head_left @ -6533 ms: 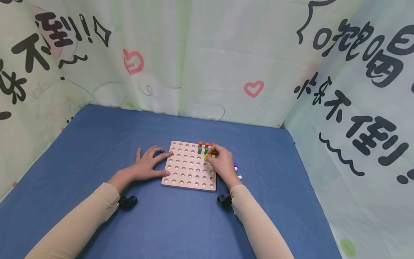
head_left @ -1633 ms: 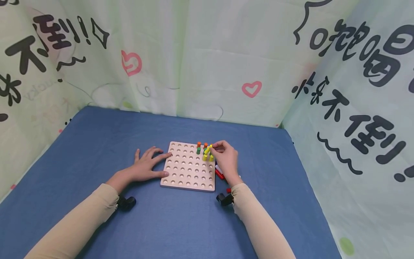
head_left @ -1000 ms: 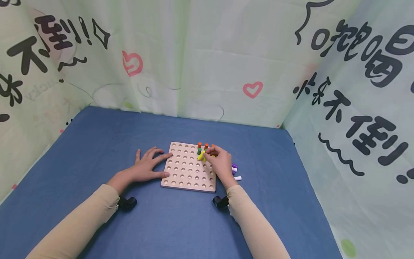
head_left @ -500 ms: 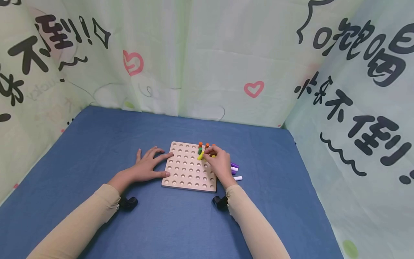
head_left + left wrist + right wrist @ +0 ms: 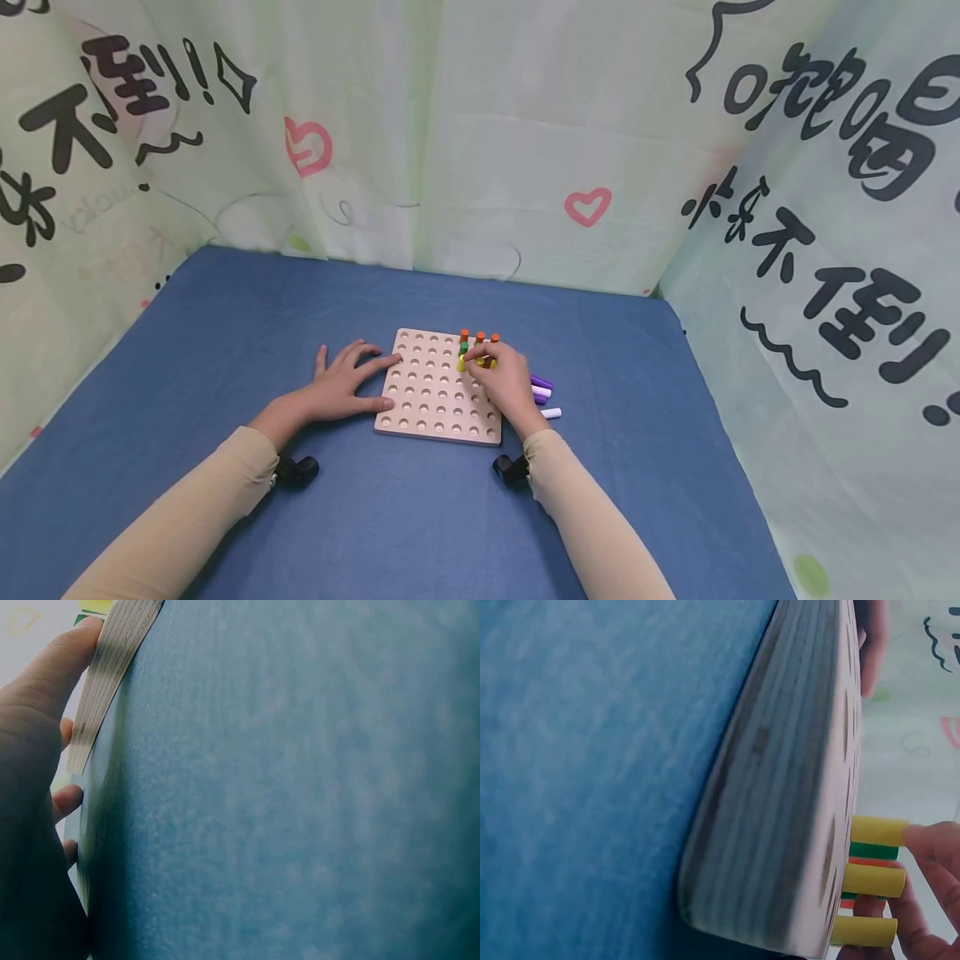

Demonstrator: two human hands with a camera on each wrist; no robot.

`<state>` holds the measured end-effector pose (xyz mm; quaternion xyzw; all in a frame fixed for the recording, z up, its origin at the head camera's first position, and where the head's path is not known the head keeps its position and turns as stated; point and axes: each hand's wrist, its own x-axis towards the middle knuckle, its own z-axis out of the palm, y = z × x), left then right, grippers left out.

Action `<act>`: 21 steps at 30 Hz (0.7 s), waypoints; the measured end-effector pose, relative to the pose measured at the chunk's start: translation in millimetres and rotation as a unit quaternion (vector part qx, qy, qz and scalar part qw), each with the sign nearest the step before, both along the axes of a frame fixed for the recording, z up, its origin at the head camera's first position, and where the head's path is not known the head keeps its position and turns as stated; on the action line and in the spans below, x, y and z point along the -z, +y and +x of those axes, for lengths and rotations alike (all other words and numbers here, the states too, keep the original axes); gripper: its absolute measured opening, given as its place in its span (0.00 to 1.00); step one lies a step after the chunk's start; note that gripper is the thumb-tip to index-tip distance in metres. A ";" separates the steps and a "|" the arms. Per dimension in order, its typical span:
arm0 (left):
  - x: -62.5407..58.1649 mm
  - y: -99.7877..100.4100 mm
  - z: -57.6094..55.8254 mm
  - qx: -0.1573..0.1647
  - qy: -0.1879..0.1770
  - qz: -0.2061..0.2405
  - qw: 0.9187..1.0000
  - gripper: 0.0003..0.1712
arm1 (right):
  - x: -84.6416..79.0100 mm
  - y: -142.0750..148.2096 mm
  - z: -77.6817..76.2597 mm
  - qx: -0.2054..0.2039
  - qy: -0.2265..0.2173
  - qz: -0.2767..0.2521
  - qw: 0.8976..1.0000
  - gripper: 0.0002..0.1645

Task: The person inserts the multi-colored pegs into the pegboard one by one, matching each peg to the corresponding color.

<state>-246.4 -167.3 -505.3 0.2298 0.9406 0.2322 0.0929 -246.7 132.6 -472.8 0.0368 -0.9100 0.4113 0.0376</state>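
Observation:
A wooden pegboard [image 5: 427, 417] with rows of round holes lies on the blue cloth. My left hand [image 5: 341, 387] rests at its left side, fingers spread, with thumb and a fingertip on the edge. Thumb and finger of my right hand [image 5: 506, 379] pinch the top end of a yellow peg [image 5: 877, 830], which stands upright at the board, in front of a green peg [image 5: 463, 348]. Two more yellow pegs, the nearer one [image 5: 866, 931] included, stand in the same row. Orange pegs [image 5: 480, 337] fill the far row's right end. My right hand partly hides the green row.
Purple and white pegs [image 5: 551, 413] lie loose on the cloth right of the board, partly behind my right hand. Blue cloth [image 5: 405, 525] covers the table, and a printed curtain [image 5: 487, 150] hangs round its back and sides.
My right hand has brought a third yellow peg over the board and left to the row's end. It was tilted and now stands upright. My left hand has stayed in place.

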 end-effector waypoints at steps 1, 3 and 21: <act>0.1 0.2 0.1 0.000 0.000 0.001 1.000 0.49 | 0.0 0.2 0.4 0.000 0.001 -0.003 1.000 0.03; -0.1 0.8 0.4 0.000 0.000 0.002 1.000 0.49 | -0.2 0.8 0.9 0.001 0.002 -0.009 1.000 0.03; -0.6 0.7 0.4 -0.002 0.002 0.001 1.000 0.49 | -5.4 13.9 2.2 0.029 -0.010 -0.014 0.999 0.08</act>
